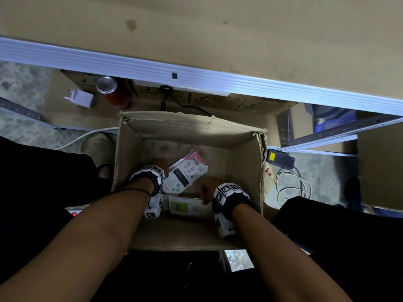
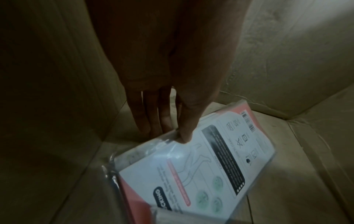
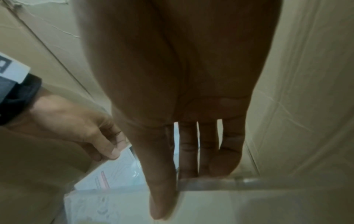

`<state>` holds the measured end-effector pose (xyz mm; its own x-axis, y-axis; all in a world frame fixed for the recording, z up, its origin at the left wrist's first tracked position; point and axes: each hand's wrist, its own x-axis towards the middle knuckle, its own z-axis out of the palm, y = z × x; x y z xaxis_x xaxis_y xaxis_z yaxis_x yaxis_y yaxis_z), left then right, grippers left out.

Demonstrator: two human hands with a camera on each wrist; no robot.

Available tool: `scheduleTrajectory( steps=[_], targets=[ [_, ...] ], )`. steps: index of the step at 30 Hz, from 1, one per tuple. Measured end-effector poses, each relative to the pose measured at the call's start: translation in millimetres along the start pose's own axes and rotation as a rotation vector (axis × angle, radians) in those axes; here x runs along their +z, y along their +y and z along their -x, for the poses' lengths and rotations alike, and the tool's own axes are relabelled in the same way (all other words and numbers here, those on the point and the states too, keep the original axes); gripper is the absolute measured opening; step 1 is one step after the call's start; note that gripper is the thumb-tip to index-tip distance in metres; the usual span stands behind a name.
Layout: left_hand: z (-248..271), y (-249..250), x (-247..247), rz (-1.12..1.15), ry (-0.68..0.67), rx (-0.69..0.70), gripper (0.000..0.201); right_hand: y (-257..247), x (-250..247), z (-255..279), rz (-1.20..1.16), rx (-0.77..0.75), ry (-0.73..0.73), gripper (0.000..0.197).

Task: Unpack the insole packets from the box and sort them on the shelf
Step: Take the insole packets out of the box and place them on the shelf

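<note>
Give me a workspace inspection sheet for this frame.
Surface: cardboard box open on the floor.
Job's things: pink packet tilted in the box; green-label packet against the near wall.
Clutter: red can, white plug, black adapter.
Grippers: left hand pinches the pink packet; right hand grips the green-label packet's edge.
Cables: white coil, black lead.
Surroundings: metal shelf above.

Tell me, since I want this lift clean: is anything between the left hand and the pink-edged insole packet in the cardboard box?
Nothing visible. The left hand already pinches the pink-edged insole packet at its edge, thumb on top and fingers behind it. The green-labelled packet lies nearer, under the right hand.
</note>
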<state>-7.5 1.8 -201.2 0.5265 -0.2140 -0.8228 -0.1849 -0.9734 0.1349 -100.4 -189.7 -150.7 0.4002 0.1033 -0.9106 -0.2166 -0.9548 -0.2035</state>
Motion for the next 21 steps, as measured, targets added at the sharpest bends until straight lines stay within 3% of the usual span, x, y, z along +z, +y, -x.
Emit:
scheduleTrajectory(
  steps=[7,13,18,21],
  targets=[
    [9.0,6.1,-7.3,0.119,0.036,0.012,0.029,-4.7,-2.8,7.5,0.045,-0.018,0.025,0.047],
    [29.2,12.9,-31.0,0.153,0.16,0.077,0.024,-22.0,-10.0,15.0,-0.022,-0.041,0.086,0.063],
    [53.7,11.9,-53.8,0.104,0.286,0.115,0.026,-31.9,-26.2,36.7,-0.01,-0.036,0.251,0.045],
    [72.2,15.8,-65.7,0.088,0.321,0.155,0.023,-31.0,-29.9,52.3,0.019,-0.037,0.251,0.06]
  ],
)
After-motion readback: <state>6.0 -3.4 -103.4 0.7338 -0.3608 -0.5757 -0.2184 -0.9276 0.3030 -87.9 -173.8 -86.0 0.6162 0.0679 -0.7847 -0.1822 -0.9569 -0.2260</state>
